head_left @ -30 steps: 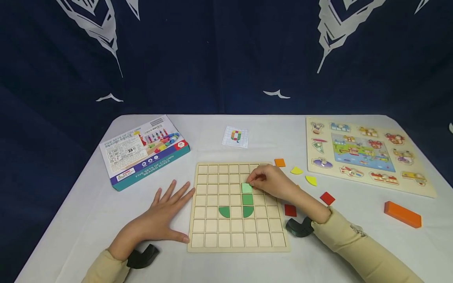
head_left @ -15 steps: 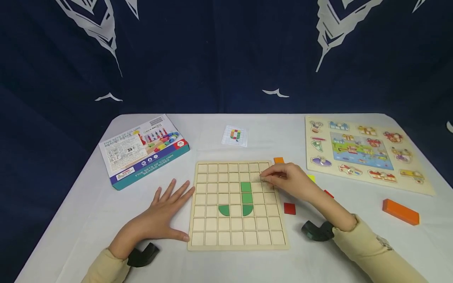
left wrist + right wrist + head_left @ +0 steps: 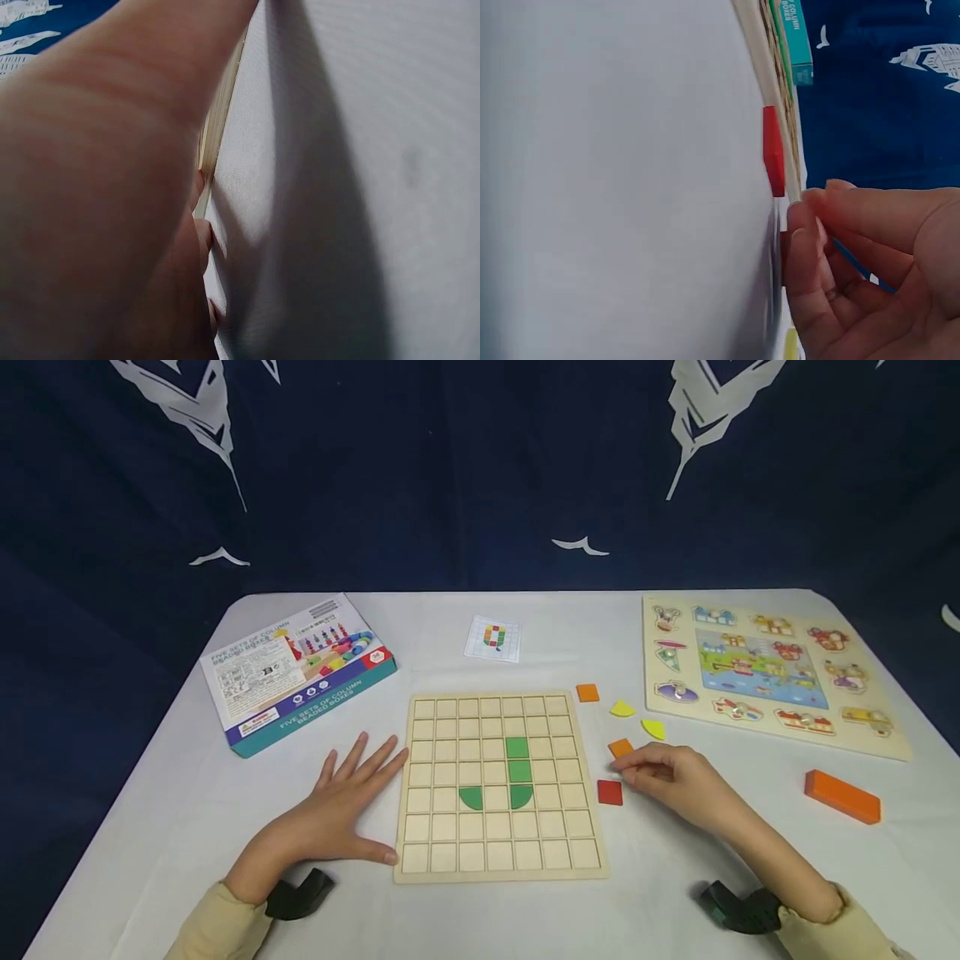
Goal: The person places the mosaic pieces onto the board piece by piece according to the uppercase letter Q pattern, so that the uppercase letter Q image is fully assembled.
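My left hand lies with fingers spread on the cloth, thumb and fingertips at the left edge of a wooden grid board. On the board, two green square tiles stand above a green quarter-round tile, and another green quarter-round tile is to their left. Right of the board, my right hand hovers with loosely bent fingers, nothing visible between them. Its fingertips are near a red square tile and an orange square tile. The right wrist view shows the red tile beyond the fingertips.
Further back are another orange tile and two yellow quarter-round tiles. A patterned card lies behind the board. A box sits back left, a knobbed picture puzzle back right, and an orange block at right.
My right hand has left the light green tile at the top of the green column and moved right, off the board, to beside the loose tiles. The left hand has stayed put.
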### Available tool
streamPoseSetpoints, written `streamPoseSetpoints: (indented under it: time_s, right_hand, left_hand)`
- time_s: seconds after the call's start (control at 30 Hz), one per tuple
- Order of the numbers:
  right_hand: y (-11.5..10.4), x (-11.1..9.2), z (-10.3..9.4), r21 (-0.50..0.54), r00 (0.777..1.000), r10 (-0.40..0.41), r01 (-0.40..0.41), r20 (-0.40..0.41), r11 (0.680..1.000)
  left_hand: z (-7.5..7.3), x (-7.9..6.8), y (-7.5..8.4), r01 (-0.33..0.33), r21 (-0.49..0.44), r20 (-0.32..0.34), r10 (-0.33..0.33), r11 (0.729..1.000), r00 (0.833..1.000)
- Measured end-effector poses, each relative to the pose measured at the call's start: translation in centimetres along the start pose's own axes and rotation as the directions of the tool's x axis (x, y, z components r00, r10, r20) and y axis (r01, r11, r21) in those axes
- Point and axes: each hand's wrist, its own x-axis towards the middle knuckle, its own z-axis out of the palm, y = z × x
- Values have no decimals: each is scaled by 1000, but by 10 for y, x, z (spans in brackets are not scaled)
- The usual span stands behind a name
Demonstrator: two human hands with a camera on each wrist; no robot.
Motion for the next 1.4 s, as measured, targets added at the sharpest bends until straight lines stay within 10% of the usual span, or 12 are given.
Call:
streamPoseSetpoints:
  time_s: [0.8,1.4]
  right_hand:
    - [-2,-7,18,-175,996,-70,59,-58,983]
    - [-27,16,15,142,998,-53,49,23,989]
  left_hand:
    - [0,2,-2,0,18,5,0,1000,1000]
    - [1,2,-4,7,22,3,-7,1000,1000]
